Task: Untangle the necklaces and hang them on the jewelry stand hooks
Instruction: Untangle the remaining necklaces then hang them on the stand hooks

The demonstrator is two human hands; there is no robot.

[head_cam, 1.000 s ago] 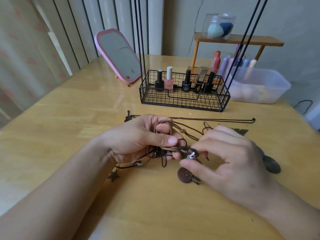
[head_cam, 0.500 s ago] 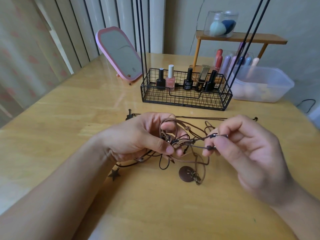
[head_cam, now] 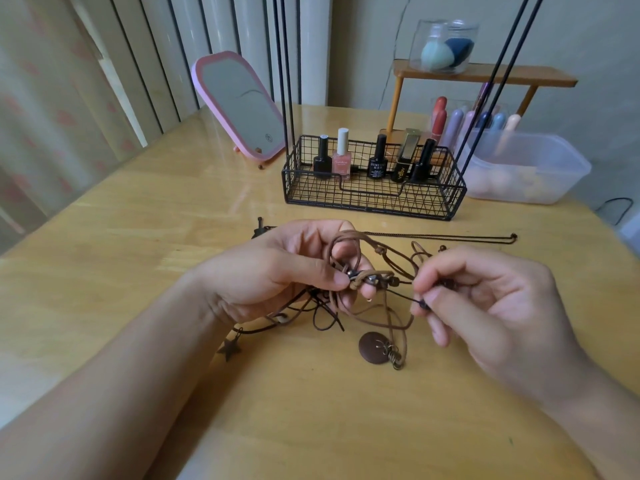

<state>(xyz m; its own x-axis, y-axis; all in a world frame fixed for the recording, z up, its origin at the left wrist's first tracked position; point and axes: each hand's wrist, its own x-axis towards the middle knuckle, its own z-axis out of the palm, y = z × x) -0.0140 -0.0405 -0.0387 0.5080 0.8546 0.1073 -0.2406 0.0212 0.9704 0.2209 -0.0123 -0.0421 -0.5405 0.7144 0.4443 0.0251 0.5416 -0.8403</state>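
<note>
A tangle of brown cord necklaces (head_cam: 375,271) hangs between my hands just above the wooden table (head_cam: 173,209). My left hand (head_cam: 277,271) pinches the knotted middle of the cords between thumb and fingers. My right hand (head_cam: 491,306) pinches a thin dark cord with a small bead at its fingertips. A round brown pendant (head_cam: 372,348) lies on the table below the tangle, and a star charm (head_cam: 229,348) lies by my left wrist. A thin dark chain (head_cam: 440,236) lies stretched behind my hands. The jewelry stand's black rods (head_cam: 287,64) rise from a wire basket (head_cam: 370,199); its hooks are out of view.
Several nail polish bottles (head_cam: 341,157) stand in the wire basket. A pink-framed mirror (head_cam: 239,105) leans at the back left. A clear plastic tub (head_cam: 530,168) and a small wooden shelf (head_cam: 485,76) with a jar of sponges stand at the back right.
My right hand lifted off the pendant area and drew a thin cord out to the right, then lowered slightly. My left hand kept its pinch on the knot.
</note>
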